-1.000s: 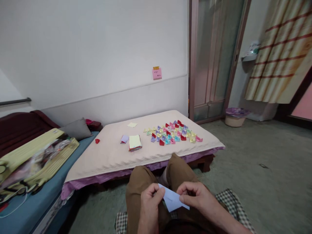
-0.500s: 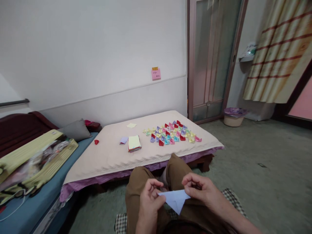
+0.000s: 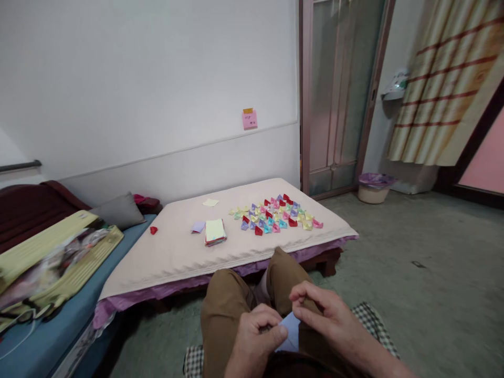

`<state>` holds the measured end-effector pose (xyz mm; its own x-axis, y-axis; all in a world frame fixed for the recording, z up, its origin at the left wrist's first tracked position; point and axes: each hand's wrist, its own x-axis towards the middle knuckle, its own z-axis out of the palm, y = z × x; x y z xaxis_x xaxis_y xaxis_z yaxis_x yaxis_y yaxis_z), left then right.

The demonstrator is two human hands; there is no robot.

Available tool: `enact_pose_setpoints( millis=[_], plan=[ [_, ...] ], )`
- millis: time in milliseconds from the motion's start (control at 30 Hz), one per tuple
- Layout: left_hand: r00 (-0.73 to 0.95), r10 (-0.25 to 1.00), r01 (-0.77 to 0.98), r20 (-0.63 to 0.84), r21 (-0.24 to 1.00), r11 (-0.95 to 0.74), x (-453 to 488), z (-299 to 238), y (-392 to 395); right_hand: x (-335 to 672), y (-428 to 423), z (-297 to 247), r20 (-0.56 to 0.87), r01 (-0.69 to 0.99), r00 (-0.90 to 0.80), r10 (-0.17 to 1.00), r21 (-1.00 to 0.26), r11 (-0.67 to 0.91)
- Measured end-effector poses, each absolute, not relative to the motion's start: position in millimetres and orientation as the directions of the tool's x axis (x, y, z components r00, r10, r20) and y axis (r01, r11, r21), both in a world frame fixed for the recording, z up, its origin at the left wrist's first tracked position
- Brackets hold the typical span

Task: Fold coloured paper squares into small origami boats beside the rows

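Note:
Between my hands, above my lap, is a folded piece of light blue paper (image 3: 291, 335). My left hand (image 3: 258, 333) grips it from the left, with the thumb lying over its face. At its upper corner, my right hand (image 3: 321, 310) pinches the paper between thumb and fingers. Part of the paper is hidden behind the left fingers. Beyond my knees, on the low covered table (image 3: 157, 262), are many small folded paper boats (image 3: 271, 212) in several colours. Left of them lies a stack of square paper (image 3: 215, 232), pale yellow on top.
Beside the stack lies a lilac paper (image 3: 198, 227); a pale yellow sheet (image 3: 210, 202) is farther back. A small red piece (image 3: 153, 230) rests near the left edge. On the left stands a blue-covered bed (image 3: 74, 299) with an open yellow case (image 3: 59, 257). A lined bin (image 3: 374, 189) stands right.
The blue paper has gone from a wide downward-pointing triangle to a smaller, tilted shape. My left hand has moved right, closer to my right hand, and turned over the paper.

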<state>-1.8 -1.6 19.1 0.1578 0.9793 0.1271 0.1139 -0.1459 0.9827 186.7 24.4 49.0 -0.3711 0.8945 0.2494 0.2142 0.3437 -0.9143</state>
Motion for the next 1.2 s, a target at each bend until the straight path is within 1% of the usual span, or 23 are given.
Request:
enact_pose_setpoints(
  millis=[167, 367, 567, 667, 767, 933, 1000, 1067, 1133, 1200],
  plan=[
    [0.092, 0.984, 0.102, 0.154, 0.981, -0.163, -1.0, 20.4, -4.6, 189.2, 25.9, 46.0, 0.229, 0.14, -0.314, 0.921, -0.949, 0.283],
    [0.082, 0.996, -0.016, 0.033, 0.999, -0.031, -3.9, 8.4, -2.6, 189.3, 28.0, 45.6, 0.189, 0.042, -0.29, 0.938, -0.977, 0.21],
    [0.092, 0.996, -0.026, -0.013, 1.0, 0.015, -4.1, 2.1, -2.2, 185.5, 29.1, 41.3, 0.16, -0.023, -0.324, 0.932, -0.987, 0.161],
    [0.093, 0.995, -0.052, -0.018, 0.998, 0.023, -2.3, 3.8, -2.4, 185.0, 28.3, 39.6, 0.144, -0.027, -0.339, 0.93, -0.989, 0.144],
    [0.1, 0.994, -0.043, -0.032, 0.998, 0.036, -0.7, 6.5, -2.7, 185.2, 26.5, 41.3, 0.134, -0.013, -0.358, 0.924, -0.99, 0.139],
    [0.105, 0.994, -0.006, -0.018, 1.0, 0.019, 0.2, 12.0, -3.5, 185.1, 26.9, 48.3, 0.177, 0.052, -0.327, 0.929, -0.978, 0.204],
    [0.119, 0.993, 0.005, -0.004, 1.0, 0.003, 0.6, 14.0, -3.9, 185.0, 28.3, 49.6, 0.196, 0.044, -0.339, 0.92, -0.974, 0.223],
    [0.128, 0.992, 0.009, 0.009, 1.0, -0.01, 1.0, 15.2, -4.2, 184.8, 29.6, 48.9, 0.168, -0.002, -0.393, 0.904, -0.983, 0.182],
    [0.128, 0.992, -0.007, 0.018, 1.0, -0.017, 1.2, 15.1, -4.4, 184.7, 30.7, 46.6, 0.108, -0.071, -0.456, 0.884, -0.994, 0.085],
    [0.108, 0.994, -0.045, 0.016, 0.999, -0.011, 1.0, 14.3, -4.5, 184.9, 31.7, 44.1, 0.068, -0.128, -0.472, 0.879, -0.992, 0.008]
  ],
)
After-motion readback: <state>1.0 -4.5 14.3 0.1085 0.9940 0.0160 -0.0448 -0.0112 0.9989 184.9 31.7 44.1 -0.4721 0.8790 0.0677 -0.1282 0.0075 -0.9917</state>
